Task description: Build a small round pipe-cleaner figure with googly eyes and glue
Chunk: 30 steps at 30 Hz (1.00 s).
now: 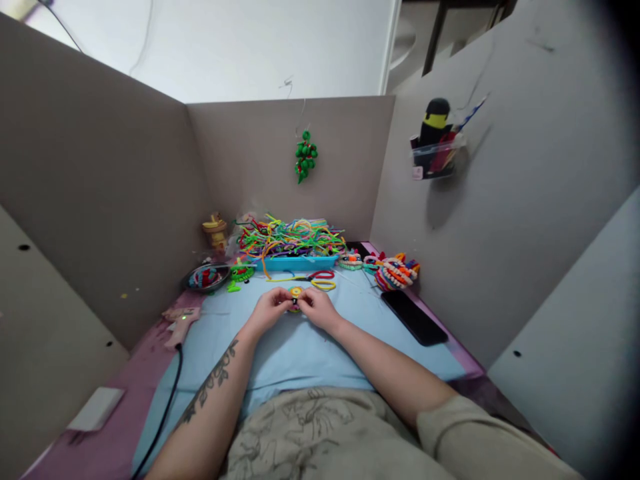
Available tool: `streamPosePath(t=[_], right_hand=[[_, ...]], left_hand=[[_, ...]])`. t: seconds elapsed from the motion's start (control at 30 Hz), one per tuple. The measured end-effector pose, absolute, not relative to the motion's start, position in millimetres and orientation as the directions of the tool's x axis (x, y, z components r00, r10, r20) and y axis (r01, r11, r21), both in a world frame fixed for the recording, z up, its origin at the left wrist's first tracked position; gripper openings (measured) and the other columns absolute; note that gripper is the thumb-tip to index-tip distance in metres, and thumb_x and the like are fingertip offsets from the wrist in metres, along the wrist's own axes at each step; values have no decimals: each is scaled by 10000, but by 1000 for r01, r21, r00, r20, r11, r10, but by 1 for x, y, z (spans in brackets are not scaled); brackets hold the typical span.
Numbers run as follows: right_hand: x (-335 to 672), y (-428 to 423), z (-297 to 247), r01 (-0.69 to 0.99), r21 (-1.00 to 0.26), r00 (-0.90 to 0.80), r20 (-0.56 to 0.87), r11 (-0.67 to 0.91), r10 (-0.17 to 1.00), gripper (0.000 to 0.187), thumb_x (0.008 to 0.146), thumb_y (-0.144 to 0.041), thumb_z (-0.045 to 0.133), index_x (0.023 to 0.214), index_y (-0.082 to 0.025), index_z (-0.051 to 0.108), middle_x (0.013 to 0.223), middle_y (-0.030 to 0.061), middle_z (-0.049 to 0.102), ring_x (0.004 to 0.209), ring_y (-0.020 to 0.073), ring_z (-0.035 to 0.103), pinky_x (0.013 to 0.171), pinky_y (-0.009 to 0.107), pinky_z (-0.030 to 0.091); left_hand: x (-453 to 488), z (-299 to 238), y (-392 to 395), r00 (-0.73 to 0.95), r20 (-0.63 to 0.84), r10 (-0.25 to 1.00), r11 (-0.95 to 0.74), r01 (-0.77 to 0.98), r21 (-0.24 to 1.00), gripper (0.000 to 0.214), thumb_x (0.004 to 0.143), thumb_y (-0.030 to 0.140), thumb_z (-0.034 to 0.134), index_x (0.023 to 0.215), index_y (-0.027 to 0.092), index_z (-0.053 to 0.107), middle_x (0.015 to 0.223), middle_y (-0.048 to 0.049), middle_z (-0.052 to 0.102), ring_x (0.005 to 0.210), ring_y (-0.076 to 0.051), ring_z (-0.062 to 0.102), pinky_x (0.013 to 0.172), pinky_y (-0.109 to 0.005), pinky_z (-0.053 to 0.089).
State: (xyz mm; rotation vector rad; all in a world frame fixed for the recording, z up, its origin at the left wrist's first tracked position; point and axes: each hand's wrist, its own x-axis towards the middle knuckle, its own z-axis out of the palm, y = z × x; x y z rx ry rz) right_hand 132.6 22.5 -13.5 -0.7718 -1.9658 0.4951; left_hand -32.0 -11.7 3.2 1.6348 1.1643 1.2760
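Note:
Between my hands, over the light blue cloth, is a small round pipe-cleaner piece with yellow and orange rings and a dark spot with white at its front. My left hand pinches its left side, thumb and fingers together. From the other side my right hand grips it the same way. The fingertips cover much of its lower part. Just beyond the hands lie scissors with red and yellow handles. Farther back, a blue tray holds a heap of coloured pipe cleaners.
On the left are a pink glue gun with a black cord, a bowl and a white block. A phone and striped pipe-cleaner figures lie right. Grey panels enclose the table.

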Motion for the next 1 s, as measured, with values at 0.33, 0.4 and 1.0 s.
streamPosePath(t=[0.33,0.4,1.0], right_hand=[[133,23,-15,292,-623,-394,613,725,685,90,746,-162,521,707,-175,601,693,11,579,679,134,513,639,237,392],[135,24,-17,297,-626,-377,617,721,691,86,746,-177,531,752,-175,616,729,16,591,695,136,525,654,241,401],[60,150,13,883,-437,-163,60,173,985,230,700,-230,607,859,-80,675,941,219,656,861,284,626,685,334,465]], left_hand=[[-36,0,-8,38,276,961,-278,134,951,204,632,237,682,793,133,611,717,-27,635,662,-141,594,653,-259,465],[-41,1,-7,-95,271,958,-260,113,959,210,624,226,683,804,131,630,737,-32,640,671,-138,598,657,-250,464],[-58,-2,2,-393,-204,897,-72,-584,809,196,652,30,631,810,130,571,639,-4,594,550,-67,567,575,-177,483]])
